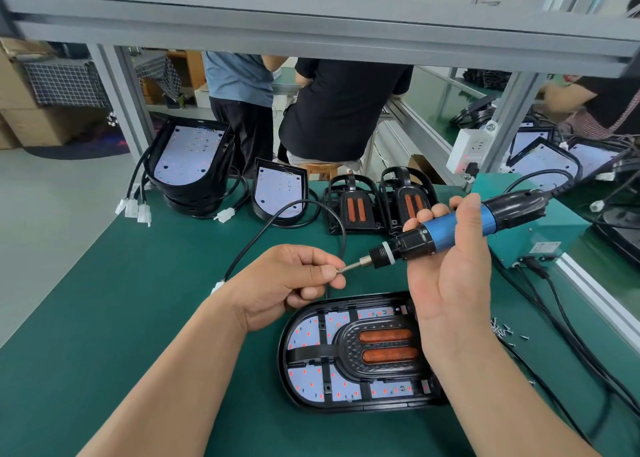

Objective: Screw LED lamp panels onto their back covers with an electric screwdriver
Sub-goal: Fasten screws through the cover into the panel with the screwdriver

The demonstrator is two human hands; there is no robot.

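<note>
Left hand [287, 280]: thumb and forefinger pinch a small screw [340, 269]; the other fingers are curled under.
Screw: held right at the tip of the bit [351, 266], touching it, in the air above the lamp's far edge.
Right hand [453, 266]: fingers and thumb wrapped around the screwdriver [450, 226], palm toward the camera.
Screwdriver: blue body with black ends, tilted with the bit pointing left and slightly down toward the left fingertips; its cord runs off from the upper right end.
Lamp [346, 352]: flat on the green mat [138, 300] just below both hands, touched by neither set of fingers; white LED panel with red dots in a black shell, with a black frame holding 2 orange strips on top. The right wrist hides its right end.
Cable [277, 221]: black, arcs behind the left hand; a white plug [218, 287] shows beside the left wrist.
Loose screws [502, 328]: scattered on the mat right of the right forearm.
Back of mat: a stack of lamps [192, 162] at the left, 1 single lamp [278, 193] beside it, then 2 black frames [353, 203] with orange strips.
Teal box [540, 228]: behind the right hand, cords plugged into its front.
</note>
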